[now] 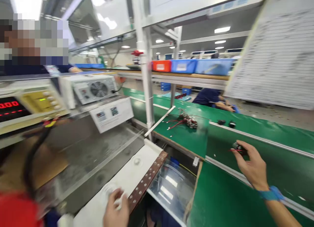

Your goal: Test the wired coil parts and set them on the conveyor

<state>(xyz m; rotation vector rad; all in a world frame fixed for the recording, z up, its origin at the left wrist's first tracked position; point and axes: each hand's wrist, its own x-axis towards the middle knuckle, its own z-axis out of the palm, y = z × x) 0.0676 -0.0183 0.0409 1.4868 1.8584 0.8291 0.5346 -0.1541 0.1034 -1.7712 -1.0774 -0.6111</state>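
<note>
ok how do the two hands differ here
The right hand pinches a small dark part with a red wire; the left hand curls at something small and white, held or fixed I can't tell. The right is over a green surface, the left over a white board. The right shows a blue wristband; the left's wrist is out of frame. Both look bare.

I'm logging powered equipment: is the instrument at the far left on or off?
On: the instrument shows glowing red digits.
</note>
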